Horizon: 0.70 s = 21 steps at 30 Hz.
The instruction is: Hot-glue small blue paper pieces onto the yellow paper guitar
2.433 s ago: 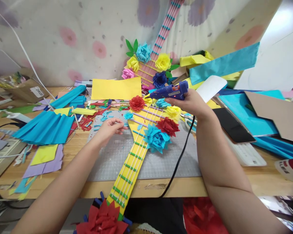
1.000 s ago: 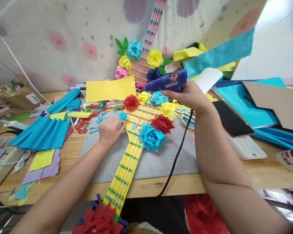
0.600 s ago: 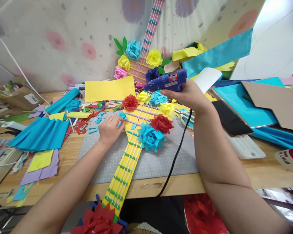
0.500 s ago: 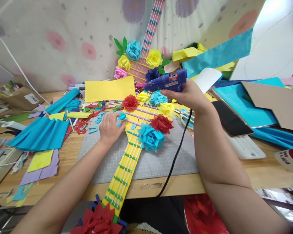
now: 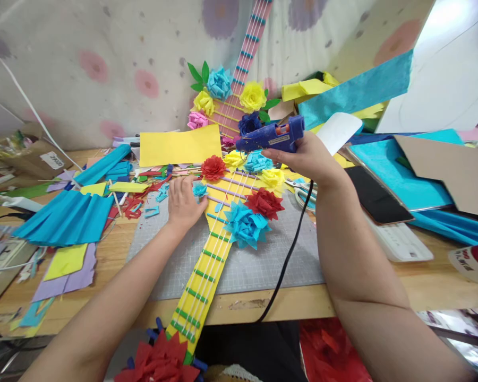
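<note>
My left hand (image 5: 184,204) is at the left edge of a yellow paper guitar (image 5: 202,270). Its thumb and index finger curl around a small blue paper flower (image 5: 199,190), while the other fingers lie forward and close together. Above the guitar's body, my right hand (image 5: 313,154) grips a dark blue glue gun (image 5: 273,136), its nozzle pointing left. Red, blue and yellow paper flowers dress the guitar, among them a large blue flower (image 5: 247,224) and a red one (image 5: 265,203). White strings run along the neck, over green strips.
A grey cutting mat (image 5: 279,265) lies under the guitar. Scissors (image 5: 302,195) and a black phone (image 5: 376,193) are to the right. Blue crepe paper (image 5: 69,217) and scraps cover the left. A pink guitar (image 5: 245,53) leans at the back. The black cord (image 5: 289,254) hangs over the table edge.
My left hand has shifted slightly right, and its fingers have straightened and flattened beside the small blue flower. My right hand and the glue gun have barely moved.
</note>
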Motion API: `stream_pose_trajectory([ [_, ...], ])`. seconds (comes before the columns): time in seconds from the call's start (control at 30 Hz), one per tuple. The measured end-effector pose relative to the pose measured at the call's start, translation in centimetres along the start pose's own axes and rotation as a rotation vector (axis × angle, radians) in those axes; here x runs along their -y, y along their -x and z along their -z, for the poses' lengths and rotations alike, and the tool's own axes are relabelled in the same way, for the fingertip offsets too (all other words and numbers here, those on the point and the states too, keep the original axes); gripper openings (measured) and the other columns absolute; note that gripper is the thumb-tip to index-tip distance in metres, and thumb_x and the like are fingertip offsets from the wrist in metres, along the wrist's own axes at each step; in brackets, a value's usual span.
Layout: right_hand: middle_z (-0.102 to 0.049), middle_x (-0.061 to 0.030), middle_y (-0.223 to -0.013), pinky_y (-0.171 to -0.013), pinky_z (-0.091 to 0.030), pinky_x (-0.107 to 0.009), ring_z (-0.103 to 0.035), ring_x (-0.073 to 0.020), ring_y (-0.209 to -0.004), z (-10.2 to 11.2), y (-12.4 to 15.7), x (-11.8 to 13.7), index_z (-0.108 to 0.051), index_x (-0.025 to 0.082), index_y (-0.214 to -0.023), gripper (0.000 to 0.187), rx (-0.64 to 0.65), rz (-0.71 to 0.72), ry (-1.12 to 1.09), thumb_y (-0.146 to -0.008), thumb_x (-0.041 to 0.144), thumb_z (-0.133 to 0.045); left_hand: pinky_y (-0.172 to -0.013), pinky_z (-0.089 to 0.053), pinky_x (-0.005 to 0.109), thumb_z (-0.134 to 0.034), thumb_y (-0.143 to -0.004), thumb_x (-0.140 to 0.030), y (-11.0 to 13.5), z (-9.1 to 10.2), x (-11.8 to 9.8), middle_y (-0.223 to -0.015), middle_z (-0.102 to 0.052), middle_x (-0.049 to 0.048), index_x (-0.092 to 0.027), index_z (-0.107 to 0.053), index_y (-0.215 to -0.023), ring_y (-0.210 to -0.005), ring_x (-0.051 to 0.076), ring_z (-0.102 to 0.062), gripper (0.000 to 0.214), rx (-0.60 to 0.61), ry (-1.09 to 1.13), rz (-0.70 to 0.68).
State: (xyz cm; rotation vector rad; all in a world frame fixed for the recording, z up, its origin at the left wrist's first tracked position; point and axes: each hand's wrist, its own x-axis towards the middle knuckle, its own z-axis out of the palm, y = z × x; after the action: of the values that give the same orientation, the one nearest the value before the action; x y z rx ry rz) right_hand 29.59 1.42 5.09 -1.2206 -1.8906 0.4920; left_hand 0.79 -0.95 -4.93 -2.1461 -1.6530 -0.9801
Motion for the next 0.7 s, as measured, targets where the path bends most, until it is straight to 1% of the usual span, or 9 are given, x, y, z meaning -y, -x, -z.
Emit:
stream_pose_trajectory([
  [0.17, -0.059, -0.0031, -0.065, -0.060, -0.047, -0.032, -0.060, -0.0212, -0.071, -0.1, -0.1, 0.0, -0.069, 0.014, -0.091, 0.050, 0.006, 0.034, -0.033, -0.071, 0.060, -0.067, -0.095, -0.038, 0.050, -0.062, -0.070, -0.024, -0.1, 0.3, 0.7, -0.105, -0.059, 0.0149, -0.016, -0.047, -0.111, -0.105, 0.034, -0.052, 0.044, 0.050, -0.010, -0.028],
  [0.27, -0.060, -0.0036, -0.066, -0.062, -0.047, -0.033, -0.061, -0.0225, -0.073, -0.2, -0.1, 0.1, -0.070, 0.015, -0.091, 0.048, 0.015, 0.015, -0.025, -0.071, 0.059, -0.067, -0.094, -0.038, 0.050, -0.061, -0.071, -0.022, -0.1, 0.4, 0.9, -0.106, -0.059, 0.0150, -0.017, -0.047, -0.112, -0.106, 0.034, -0.052, 0.044, 0.061, -0.015, -0.028],
  [0.37, -0.060, -0.0037, -0.067, -0.060, -0.046, -0.033, -0.060, -0.0220, -0.071, -0.2, 0.0, 0.1, -0.070, 0.015, -0.091, 0.050, 0.017, -0.016, -0.012, -0.070, 0.060, -0.067, -0.093, -0.039, 0.050, -0.062, -0.072, -0.022, -0.2, 0.4, 1.1, -0.107, -0.059, 0.0151, -0.017, -0.047, -0.113, -0.106, 0.034, -0.052, 0.045, 0.073, -0.011, -0.055],
  [0.5, -0.061, -0.0040, -0.068, -0.059, -0.046, -0.032, -0.060, -0.0215, -0.070, -0.1, 0.0, 0.2, -0.069, 0.015, -0.092, 0.050, 0.018, -0.013, -0.005, -0.070, 0.060, -0.067, -0.093, -0.040, 0.048, -0.064, -0.071, -0.021, -0.3, 0.4, 1.3, -0.106, -0.059, 0.0135, -0.017, -0.048, -0.114, -0.104, 0.033, -0.053, 0.046, 0.099, -0.008, -0.089],
  [0.7, -0.063, -0.0043, -0.070, -0.062, -0.047, -0.033, -0.060, -0.0203, -0.071, -0.2, 0.0, 0.4, -0.070, 0.015, -0.089, 0.047, 0.025, -0.023, -0.009, -0.070, 0.058, -0.067, -0.092, -0.040, 0.046, -0.062, -0.073, -0.019, 0.0, 0.1, 1.3, -0.102, -0.060, 0.0118, -0.018, -0.049, -0.113, -0.103, 0.032, -0.053, 0.042, 0.084, 0.005, -0.054],
])
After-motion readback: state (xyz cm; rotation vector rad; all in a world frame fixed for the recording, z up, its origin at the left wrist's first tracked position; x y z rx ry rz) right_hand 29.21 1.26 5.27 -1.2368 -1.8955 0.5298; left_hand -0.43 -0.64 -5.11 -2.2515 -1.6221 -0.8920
